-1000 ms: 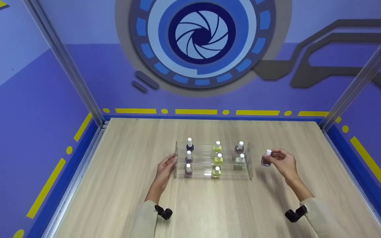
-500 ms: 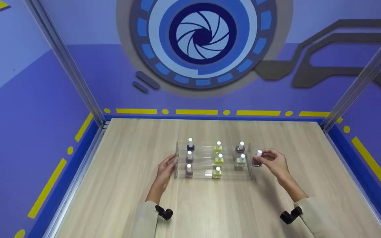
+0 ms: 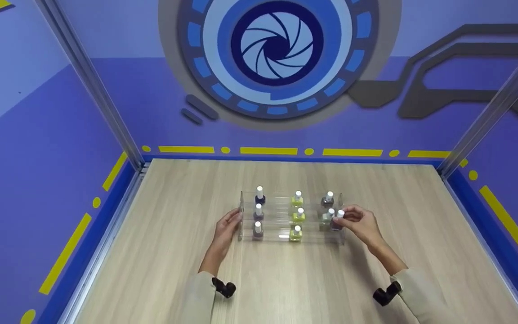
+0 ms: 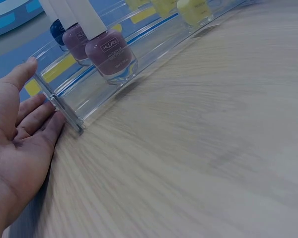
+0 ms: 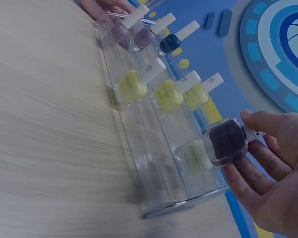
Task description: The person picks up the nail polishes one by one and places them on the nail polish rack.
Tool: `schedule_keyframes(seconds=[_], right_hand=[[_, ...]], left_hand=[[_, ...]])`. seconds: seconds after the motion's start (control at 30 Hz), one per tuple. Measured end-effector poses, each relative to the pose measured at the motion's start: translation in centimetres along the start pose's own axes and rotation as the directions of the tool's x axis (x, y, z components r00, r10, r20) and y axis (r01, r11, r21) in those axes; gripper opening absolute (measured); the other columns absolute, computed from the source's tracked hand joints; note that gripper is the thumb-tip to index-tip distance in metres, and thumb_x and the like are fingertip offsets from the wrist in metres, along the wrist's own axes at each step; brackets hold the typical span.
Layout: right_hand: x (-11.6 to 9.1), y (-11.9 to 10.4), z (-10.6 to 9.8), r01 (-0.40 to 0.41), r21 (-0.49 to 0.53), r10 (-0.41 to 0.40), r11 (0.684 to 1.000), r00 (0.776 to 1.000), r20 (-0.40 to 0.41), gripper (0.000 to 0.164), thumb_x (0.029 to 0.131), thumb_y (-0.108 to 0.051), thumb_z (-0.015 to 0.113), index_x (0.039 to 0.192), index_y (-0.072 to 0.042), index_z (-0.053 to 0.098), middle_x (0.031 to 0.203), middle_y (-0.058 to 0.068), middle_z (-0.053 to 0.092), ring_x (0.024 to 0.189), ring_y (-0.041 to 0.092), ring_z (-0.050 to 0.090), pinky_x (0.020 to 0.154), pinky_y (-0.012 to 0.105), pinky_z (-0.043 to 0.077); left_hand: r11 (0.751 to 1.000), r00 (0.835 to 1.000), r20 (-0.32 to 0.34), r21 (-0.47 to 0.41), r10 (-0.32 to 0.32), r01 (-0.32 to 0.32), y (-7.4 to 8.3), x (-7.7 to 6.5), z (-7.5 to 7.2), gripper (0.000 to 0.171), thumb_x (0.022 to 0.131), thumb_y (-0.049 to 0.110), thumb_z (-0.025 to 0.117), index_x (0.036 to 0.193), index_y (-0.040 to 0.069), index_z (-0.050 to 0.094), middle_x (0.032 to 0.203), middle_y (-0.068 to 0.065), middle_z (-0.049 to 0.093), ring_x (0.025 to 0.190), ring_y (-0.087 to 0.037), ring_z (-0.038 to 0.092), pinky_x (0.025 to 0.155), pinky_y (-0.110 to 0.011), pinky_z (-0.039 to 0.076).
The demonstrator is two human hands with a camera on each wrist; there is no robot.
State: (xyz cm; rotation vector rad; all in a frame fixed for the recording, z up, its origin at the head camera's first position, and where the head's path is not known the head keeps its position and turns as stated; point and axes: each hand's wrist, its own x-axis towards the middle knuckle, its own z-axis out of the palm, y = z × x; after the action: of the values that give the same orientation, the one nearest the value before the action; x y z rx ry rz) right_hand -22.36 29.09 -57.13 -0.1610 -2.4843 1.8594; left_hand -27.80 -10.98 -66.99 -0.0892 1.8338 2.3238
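My right hand pinches a bottle of dark purple nail polish by its white cap and glass. In the right wrist view it overlaps a pale, whitish-green polish bottle on the clear tiered rack. The held bottle is over the right end of the rack, above the front tier. My left hand rests against the rack's left side panel, thumb at its edge and fingers along the outside. Mauve bottles stand closest to that hand.
Yellow polish bottles fill the middle column of the rack. A dark blue bottle stands at the back left, a grey one at the back right. Wood tabletop surrounds the rack; blue-purple walls border it.
My right hand has moved left with the dark purple bottle, from beside the rack to over its right end. My left hand has stayed at the left panel.
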Motion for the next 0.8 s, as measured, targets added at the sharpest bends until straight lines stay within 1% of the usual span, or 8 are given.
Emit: schedule_keyframes(seconds=[0.1, 0.17, 0.3, 0.57, 0.67, 0.8], right_hand=[[0.0, 0.4, 0.4, 0.004, -0.015, -0.004, 1.0, 1.0, 0.013, 0.032, 0.083, -0.007, 0.084, 0.107, 0.004, 0.066, 0.097, 0.007, 0.074, 0.083, 0.005, 0.07, 0.078, 0.021, 0.061], [0.0, 0.6, 0.7, 0.001, -0.025, -0.001, 1.0, 1.0, 0.013, 0.031, 0.083, -0.007, 0.084, 0.106, 0.004, 0.066, 0.097, 0.007, 0.074, 0.083, 0.005, 0.07, 0.077, 0.018, 0.06], [-0.1, 1.1, 1.0, -0.004, -0.047, 0.004, 0.999, 1.0, 0.012, 0.032, 0.083, -0.009, 0.085, 0.106, 0.002, 0.067, 0.096, 0.005, 0.075, 0.084, 0.006, 0.07, 0.077, 0.017, 0.059], [-0.1, 2.0, 1.7, -0.001, -0.055, 0.002, 0.999, 1.0, 0.018, 0.03, 0.081, -0.003, 0.085, 0.103, 0.006, 0.068, 0.097, 0.014, 0.075, 0.082, 0.006, 0.069, 0.076, 0.015, 0.058], [-0.2, 2.2, 1.9, 0.004, -0.066, -0.002, 0.998, 0.999, 0.033, 0.028, 0.08, -0.003, 0.086, 0.1, 0.005, 0.067, 0.095, 0.014, 0.075, 0.081, 0.006, 0.069, 0.075, 0.015, 0.058], [-0.1, 2.4, 2.0, 0.014, -0.07, -0.012, 0.997, 0.999, 0.033, 0.026, 0.079, -0.001, 0.085, 0.098, 0.005, 0.067, 0.093, 0.014, 0.075, 0.079, 0.006, 0.069, 0.074, 0.016, 0.058]], left_hand=[[1.0, 1.0, 0.001, 0.011, -0.005, 0.005, 0.1, -0.1, 0.0, 0.054, 0.102, 0.031, 0.064, 0.146, 0.003, 0.052, 0.151, -0.016, 0.052, 0.14, -0.022, 0.051, 0.123, -0.039, 0.039], [1.0, 1.0, 0.0, 0.02, -0.007, 0.007, 0.1, -0.1, 0.0, 0.055, 0.102, 0.033, 0.065, 0.146, 0.004, 0.052, 0.151, -0.015, 0.053, 0.142, -0.023, 0.049, 0.124, -0.041, 0.037], [0.999, 1.0, -0.017, 0.027, -0.024, 0.025, 0.2, -0.1, 0.0, 0.056, 0.099, 0.036, 0.068, 0.145, 0.006, 0.055, 0.15, -0.012, 0.054, 0.145, -0.026, 0.046, 0.126, -0.041, 0.035], [0.999, 0.999, -0.037, 0.033, -0.029, 0.03, 0.1, 0.1, 0.1, 0.057, 0.1, 0.035, 0.067, 0.146, 0.004, 0.053, 0.152, -0.015, 0.053, 0.146, -0.028, 0.046, 0.125, -0.04, 0.036], [0.999, 0.999, -0.034, 0.03, -0.019, 0.02, 0.0, 0.1, 0.0, 0.056, 0.101, 0.033, 0.066, 0.146, 0.003, 0.052, 0.152, -0.016, 0.052, 0.145, -0.029, 0.046, 0.125, -0.041, 0.036], [1.0, 1.0, -0.028, 0.025, 0.0, 0.001, -0.1, 0.2, 0.0, 0.053, 0.102, 0.031, 0.065, 0.145, 0.002, 0.053, 0.151, -0.017, 0.053, 0.143, -0.026, 0.048, 0.125, -0.041, 0.036]])
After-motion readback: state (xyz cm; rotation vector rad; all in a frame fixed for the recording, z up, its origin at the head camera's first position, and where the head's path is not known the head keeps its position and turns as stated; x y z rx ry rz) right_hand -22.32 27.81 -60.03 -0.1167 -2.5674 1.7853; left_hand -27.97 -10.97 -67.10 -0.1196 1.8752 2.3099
